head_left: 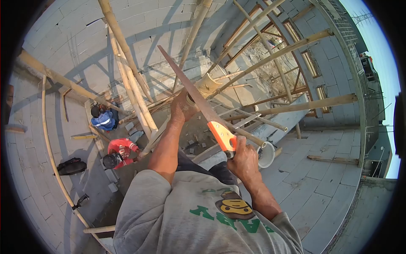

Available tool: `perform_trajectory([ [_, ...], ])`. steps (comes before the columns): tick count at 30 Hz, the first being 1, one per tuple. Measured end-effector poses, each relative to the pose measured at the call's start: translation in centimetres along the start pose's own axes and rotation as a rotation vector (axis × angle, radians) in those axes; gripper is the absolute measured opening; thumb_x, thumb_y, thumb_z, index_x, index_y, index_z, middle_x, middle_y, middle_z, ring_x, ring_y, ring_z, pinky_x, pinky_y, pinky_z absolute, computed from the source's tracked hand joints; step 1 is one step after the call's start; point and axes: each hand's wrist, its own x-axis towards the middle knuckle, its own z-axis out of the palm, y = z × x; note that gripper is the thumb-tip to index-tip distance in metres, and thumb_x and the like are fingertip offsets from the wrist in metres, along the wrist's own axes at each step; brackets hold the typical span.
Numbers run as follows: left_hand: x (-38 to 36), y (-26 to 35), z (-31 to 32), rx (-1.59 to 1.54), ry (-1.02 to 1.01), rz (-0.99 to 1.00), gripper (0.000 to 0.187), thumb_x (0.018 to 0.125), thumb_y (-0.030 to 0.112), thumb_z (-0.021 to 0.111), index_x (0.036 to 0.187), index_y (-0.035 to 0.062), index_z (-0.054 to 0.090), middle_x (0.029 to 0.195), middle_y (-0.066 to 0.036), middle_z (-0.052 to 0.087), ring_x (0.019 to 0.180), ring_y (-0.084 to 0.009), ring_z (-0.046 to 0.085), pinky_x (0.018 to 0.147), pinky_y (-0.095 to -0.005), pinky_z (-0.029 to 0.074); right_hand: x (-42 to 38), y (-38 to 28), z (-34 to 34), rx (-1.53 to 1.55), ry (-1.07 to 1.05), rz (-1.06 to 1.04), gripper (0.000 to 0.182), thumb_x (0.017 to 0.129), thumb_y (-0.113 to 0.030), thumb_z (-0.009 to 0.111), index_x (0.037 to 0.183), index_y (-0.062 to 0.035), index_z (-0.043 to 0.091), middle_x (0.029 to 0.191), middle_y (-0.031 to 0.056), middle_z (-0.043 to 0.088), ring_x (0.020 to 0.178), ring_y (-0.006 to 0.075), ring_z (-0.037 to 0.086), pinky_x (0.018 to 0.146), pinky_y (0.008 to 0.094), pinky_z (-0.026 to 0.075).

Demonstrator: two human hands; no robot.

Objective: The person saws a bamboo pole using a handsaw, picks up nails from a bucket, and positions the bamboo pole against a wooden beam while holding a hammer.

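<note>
My right hand [245,160] is wrapped round the orange and black handle of a handsaw [186,81]. The saw's long, rust-brown blade points up and away to the left. Beyond the blade, my left hand [182,106] is closed on a thick bamboo pole [207,85]. The blade passes across the pole beside my left hand and overlaps it in this view, hiding part of the pole and of my fingers.
Bamboo poles [292,106] cross the space around me. Below on the left, one person in blue [105,118] and another in red [122,152] crouch. A white bucket [266,155] is near my right hand. Grey block walls [304,169] surround us; a black bag [71,167] appears at left.
</note>
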Motion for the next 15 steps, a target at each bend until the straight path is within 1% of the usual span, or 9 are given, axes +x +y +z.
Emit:
perform_trajectory([
  [3, 1.5, -2.1, 0.5, -0.094, -0.077, 0.074, 0.060, 0.062, 0.037, 0.083, 0.108, 0.0094, 0.057, 0.101, -0.013, 0.069, 0.097, -0.0299, 0.066, 0.083, -0.0389, 0.051, -8.1, 3.2, -2.6, 0.065, 0.006, 0.035, 0.046, 0.066, -0.004, 0.069, 0.104, -0.0010, 0.044, 0.076, 0.0190, 0.065, 0.070, 0.0397, 0.065, 0.066, 0.0492, 0.049],
  [5, 1.4, -1.5, 0.6, 0.019, -0.030, 0.056, 0.060, 0.063, 0.037, 0.083, 0.109, 0.0097, 0.057, 0.101, -0.013, 0.069, 0.097, -0.0302, 0.066, 0.083, -0.0386, 0.051, -6.6, 2.8, -1.6, 0.092, 0.000, 0.014, 0.045, 0.065, -0.005, 0.068, 0.103, -0.0011, 0.043, 0.073, 0.0197, 0.064, 0.070, 0.0400, 0.064, 0.066, 0.0498, 0.049],
  [6, 0.5, -1.6, 0.2, 0.082, -0.014, 0.033, 0.060, 0.063, 0.038, 0.083, 0.110, 0.0098, 0.057, 0.101, -0.013, 0.069, 0.097, -0.0303, 0.066, 0.083, -0.0384, 0.051, -2.6, 1.4, -0.8, 0.043, -0.022, 0.003, 0.044, 0.064, -0.005, 0.068, 0.101, -0.0010, 0.043, 0.071, 0.0201, 0.063, 0.069, 0.0408, 0.063, 0.065, 0.0503, 0.049],
  [7, 0.0, -2.0, -0.2, 0.062, -0.050, 0.018, 0.061, 0.063, 0.038, 0.083, 0.111, 0.0101, 0.057, 0.102, -0.013, 0.069, 0.098, -0.0306, 0.065, 0.084, -0.0386, 0.051, 1.4, 0.1, -0.2, -0.020, -0.048, -0.007, 0.044, 0.063, -0.005, 0.067, 0.100, -0.0008, 0.043, 0.069, 0.0205, 0.062, 0.068, 0.0415, 0.062, 0.065, 0.0507, 0.049],
  [9, 1.4, -2.2, 0.0, -0.017, -0.103, 0.032, 0.062, 0.064, 0.038, 0.082, 0.113, 0.0107, 0.056, 0.103, -0.013, 0.069, 0.101, -0.0312, 0.064, 0.086, -0.0390, 0.050, 4.2, -0.8, 0.7, 0.010, 0.002, -0.071, 0.043, 0.062, -0.005, 0.066, 0.097, -0.0007, 0.042, 0.066, 0.0210, 0.060, 0.067, 0.0426, 0.061, 0.065, 0.0508, 0.049],
  [11, 1.3, -5.4, 2.5, -0.070, -0.084, 0.151, 0.064, 0.065, 0.036, 0.081, 0.117, 0.0114, 0.055, 0.102, -0.010, 0.069, 0.098, -0.0316, 0.065, 0.083, -0.0396, 0.051, 1.6, -0.3, -0.1, -0.017, -0.011, -0.037, 0.047, 0.061, -0.004, 0.066, 0.100, 0.0006, 0.043, 0.066, 0.0196, 0.060, 0.067, 0.0411, 0.062, 0.067, 0.0495, 0.049],
  [13, -0.6, -3.5, 0.9, 0.014, -0.023, 0.178, 0.065, 0.065, 0.036, 0.081, 0.118, 0.0114, 0.055, 0.102, -0.008, 0.070, 0.098, -0.0299, 0.066, 0.083, -0.0393, 0.051, -2.2, 1.2, -0.4, -0.021, -0.054, 0.004, 0.049, 0.060, -0.004, 0.067, 0.102, 0.0010, 0.043, 0.066, 0.0189, 0.060, 0.068, 0.0401, 0.062, 0.068, 0.0487, 0.049],
  [14, 0.0, -2.0, -0.4, -0.010, -0.126, 0.149, 0.064, 0.064, 0.037, 0.080, 0.119, 0.0115, 0.056, 0.106, -0.007, 0.069, 0.100, -0.0247, 0.066, 0.084, -0.0373, 0.050, -4.4, 2.1, -0.9, 0.002, -0.040, 0.001, 0.050, 0.060, -0.004, 0.068, 0.103, 0.0013, 0.043, 0.068, 0.0190, 0.061, 0.068, 0.0401, 0.062, 0.068, 0.0489, 0.048],
  [15, 0.6, -1.8, -0.3, -0.070, -0.128, 0.080, 0.065, 0.064, 0.037, 0.080, 0.119, 0.0114, 0.056, 0.106, -0.008, 0.069, 0.101, -0.0252, 0.066, 0.085, -0.0372, 0.050, -5.2, 2.7, -2.0, 0.015, -0.031, -0.009, 0.052, 0.060, -0.004, 0.068, 0.104, 0.0016, 0.043, 0.069, 0.0191, 0.061, 0.068, 0.0401, 0.062, 0.068, 0.0492, 0.048],
])
